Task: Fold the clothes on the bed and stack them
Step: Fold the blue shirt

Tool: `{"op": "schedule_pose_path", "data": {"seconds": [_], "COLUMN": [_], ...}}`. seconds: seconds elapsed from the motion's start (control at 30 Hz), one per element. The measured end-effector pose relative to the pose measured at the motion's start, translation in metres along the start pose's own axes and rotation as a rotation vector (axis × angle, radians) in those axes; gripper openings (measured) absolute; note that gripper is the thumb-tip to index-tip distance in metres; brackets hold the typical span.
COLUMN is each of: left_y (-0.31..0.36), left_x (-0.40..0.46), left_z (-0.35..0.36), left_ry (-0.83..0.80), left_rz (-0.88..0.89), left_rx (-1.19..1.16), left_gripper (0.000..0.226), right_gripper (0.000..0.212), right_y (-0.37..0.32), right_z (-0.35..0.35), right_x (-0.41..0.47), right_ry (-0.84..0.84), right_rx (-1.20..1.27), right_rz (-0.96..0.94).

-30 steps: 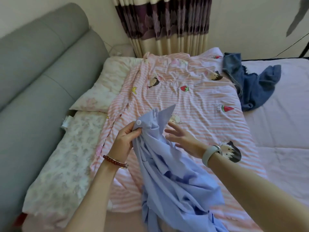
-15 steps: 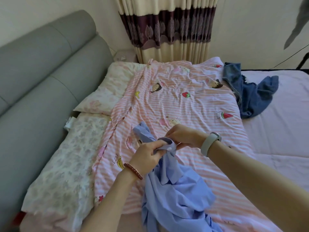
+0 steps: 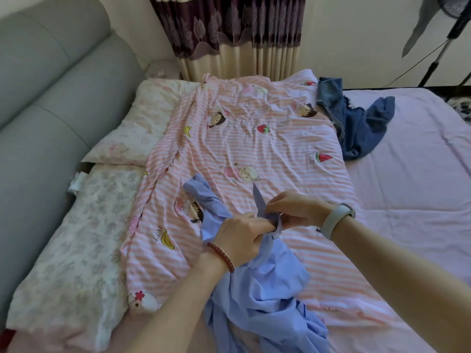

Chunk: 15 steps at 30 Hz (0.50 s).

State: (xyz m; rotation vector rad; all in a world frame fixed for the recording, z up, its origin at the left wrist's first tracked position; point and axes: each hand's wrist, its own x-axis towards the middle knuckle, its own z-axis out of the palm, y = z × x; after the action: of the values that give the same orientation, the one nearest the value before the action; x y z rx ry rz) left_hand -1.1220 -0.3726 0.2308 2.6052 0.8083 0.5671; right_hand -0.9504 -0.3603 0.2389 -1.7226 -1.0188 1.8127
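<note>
Both hands meet on a crumpled light-blue cotton shirt [image 3: 265,284]: the left hand [image 3: 240,236] and the right hand [image 3: 293,208] each pinch its bunched top edge. The shirt lies on a pink-striped cartoon-print quilt [image 3: 267,143]; a rumpled blue denim garment [image 3: 356,121] sits beyond.

A bed [image 3: 420,189] with a lilac sheet carries a striped pink quilt [image 3: 267,149], two floral pillows [image 3: 142,128] along the left side, crumpled jeans [image 3: 356,123] and a blue shirt [image 3: 265,296].
</note>
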Motion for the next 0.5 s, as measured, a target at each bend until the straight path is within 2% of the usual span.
{"op": "schedule_pose_path", "data": {"seconds": [0.13, 0.23, 0.3, 0.37, 0.43, 0.5], "left_y": [0.009, 0.01, 0.002, -0.01, -0.015, -0.011], "left_x": [-0.006, -0.009, -0.003, 0.008, 0.023, 0.04], "left_z": [0.01, 0.007, 0.004, 0.003, 0.002, -0.002], "left_ry": [-0.045, -0.103, 0.009, 0.084, 0.058, -0.025], "left_rz": [-0.014, -0.245, -0.424, -0.574, -0.595, -0.526], "left_rx": [-0.068, -0.37, -0.488, -0.493, -0.537, -0.591], "left_gripper": [0.017, 0.036, 0.031, 0.026, 0.034, 0.039], "right_gripper": [0.024, 0.026, 0.026, 0.025, 0.024, 0.023], "right_y": [0.011, 0.008, 0.003, -0.006, -0.022, -0.04], "right_z": [-0.006, -0.016, -0.025, -0.034, -0.04, -0.045], "right_x": [-0.006, -0.013, -0.02, -0.03, -0.045, -0.062], "right_ry": [0.108, 0.159, 0.144, 0.127, 0.103, 0.062], "right_rx": [0.075, 0.129, 0.138, 0.093, 0.094, 0.12], "right_rz": [-0.099, -0.218, -0.303, -0.364, -0.424, -0.492]}}
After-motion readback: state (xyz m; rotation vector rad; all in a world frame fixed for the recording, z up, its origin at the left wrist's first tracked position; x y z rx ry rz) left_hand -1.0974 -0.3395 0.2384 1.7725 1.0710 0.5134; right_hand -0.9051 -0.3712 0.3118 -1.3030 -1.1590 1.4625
